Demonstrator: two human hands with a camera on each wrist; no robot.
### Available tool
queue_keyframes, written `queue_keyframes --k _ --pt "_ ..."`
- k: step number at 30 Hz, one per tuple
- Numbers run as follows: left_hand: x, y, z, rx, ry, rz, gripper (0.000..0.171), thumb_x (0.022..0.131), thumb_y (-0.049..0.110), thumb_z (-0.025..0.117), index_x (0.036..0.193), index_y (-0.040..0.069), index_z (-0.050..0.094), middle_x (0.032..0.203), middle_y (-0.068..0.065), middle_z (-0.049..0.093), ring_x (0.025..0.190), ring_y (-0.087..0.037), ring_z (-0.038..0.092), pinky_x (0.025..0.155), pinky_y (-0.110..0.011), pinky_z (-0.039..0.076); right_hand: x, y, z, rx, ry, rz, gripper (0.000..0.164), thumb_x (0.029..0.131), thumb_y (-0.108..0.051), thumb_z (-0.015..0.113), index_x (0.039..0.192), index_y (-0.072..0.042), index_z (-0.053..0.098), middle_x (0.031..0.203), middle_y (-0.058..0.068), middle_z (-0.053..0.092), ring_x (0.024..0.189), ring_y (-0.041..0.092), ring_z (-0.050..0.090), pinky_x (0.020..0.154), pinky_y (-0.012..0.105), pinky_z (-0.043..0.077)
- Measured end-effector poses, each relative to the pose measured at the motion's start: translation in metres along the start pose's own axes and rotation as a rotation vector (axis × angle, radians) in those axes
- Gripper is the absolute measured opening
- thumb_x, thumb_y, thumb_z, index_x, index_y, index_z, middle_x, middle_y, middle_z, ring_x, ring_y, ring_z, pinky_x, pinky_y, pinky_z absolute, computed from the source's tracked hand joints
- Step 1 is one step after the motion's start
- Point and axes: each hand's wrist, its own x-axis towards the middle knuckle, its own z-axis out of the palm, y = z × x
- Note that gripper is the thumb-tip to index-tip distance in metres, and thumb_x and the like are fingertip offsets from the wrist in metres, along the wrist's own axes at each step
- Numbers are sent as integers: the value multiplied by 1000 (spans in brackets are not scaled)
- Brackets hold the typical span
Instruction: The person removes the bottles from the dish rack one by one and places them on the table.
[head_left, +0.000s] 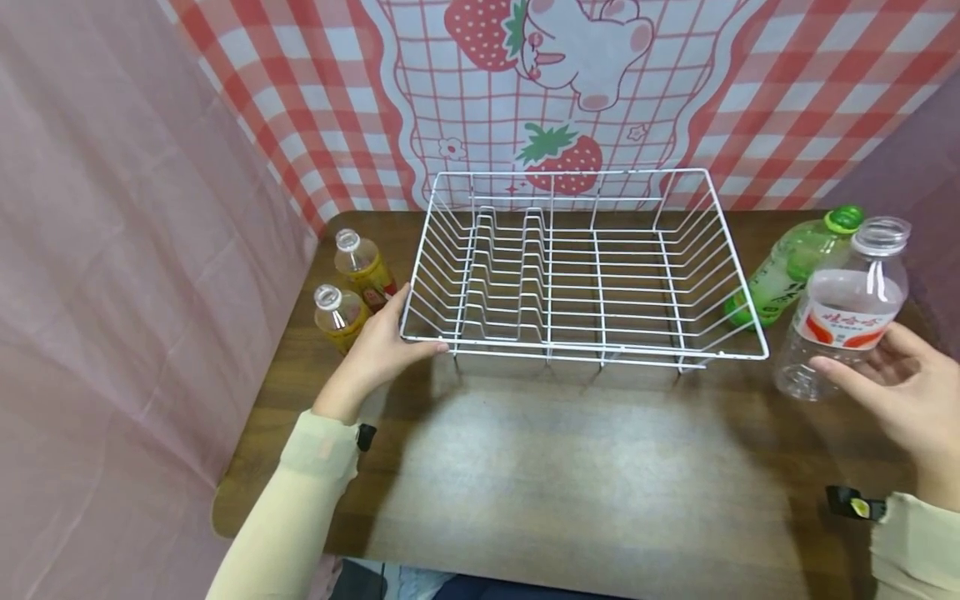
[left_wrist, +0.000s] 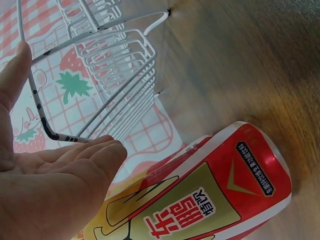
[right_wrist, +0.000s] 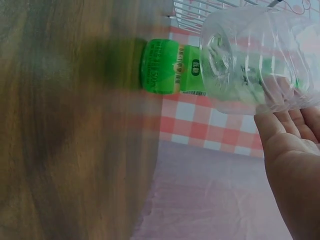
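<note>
- Left fingers [left_wrist: 95, 155] straight and together, thumb up, wrapped loosely against the near-left corner of the white wire rack [head_left: 577, 275]; fingertips touch the rim wire, no curl round it that I can see.
- Left hand [head_left: 378, 350] comes in from the lower left, forearm in a pale yellow sleeve [head_left: 300, 492] angled across the desk [head_left: 570, 475] edge.
- Right fingers [head_left: 851, 371] extended along the side of the clear empty bottle [head_left: 843, 312], palm behind it; hold looks light, fingers barely bent.
- Right hand [head_left: 907, 392] sits at the right edge of the head view, wrist low, bottle upright with slight tilt, no cap.
- Clear bottle is just right of the rack's near-right corner, off the wire.
- Green bottle [head_left: 795, 267] lies tilted behind the clear one, close to the rack's right side.
- Two yellow-labelled bottles [head_left: 352, 287] stand just left of the rack, right beside the left hand; tight there.
- Open desk room: the whole near strip in front of the rack.
- Pink curtain [head_left: 112, 292] closes the left side.
</note>
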Motion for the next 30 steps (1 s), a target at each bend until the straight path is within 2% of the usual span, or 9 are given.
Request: queue_keyframes --k 5,9,16,21,25,30 --pt "-1 -1 -2 -17 11 9 107 80 31 90 161 6 25 154 -20 42 137 -37 44 113 -51 34 2 3 1 -14 -1 21 61 72 40 59 127 12 62 110 6 73 97 10 69 84 16 52" --pt "-1 -2 -2 -6 12 -6 109 80 33 90 161 3 23 157 -21 38 138 -37 42 114 -51 33 3 5 1 -1 -3 26 63 73 41 57 129 14 60 113 6 72 100 11 69 85 16 52" --pt "0 0 -1 -13 4 -18 108 81 34 89 162 7 23 158 -18 37 139 -36 41 114 -51 33 2 8 -4 81 -24 20 70 72 45 49 134 15 54 118 9 70 105 13 67 87 18 51" --pt "-2 1 -1 6 1 -60 110 82 36 88 162 4 20 161 -19 31 142 -36 37 115 -51 31 1 10 -8 42 -6 45 69 72 43 54 133 11 58 116 6 71 101 11 68 84 16 52" --pt "-2 -1 0 7 -3 -51 110 82 38 87 162 4 20 160 -20 33 141 -36 37 115 -50 31 -1 10 -10 -33 9 75 66 74 38 61 132 6 62 115 2 71 100 7 68 84 14 51" --pt "1 0 1 -3 0 -32 108 82 36 87 162 4 21 159 -20 35 141 -36 38 115 -50 31 -1 11 -14 -39 14 92 65 75 35 64 132 5 61 116 2 70 102 6 67 84 14 51"
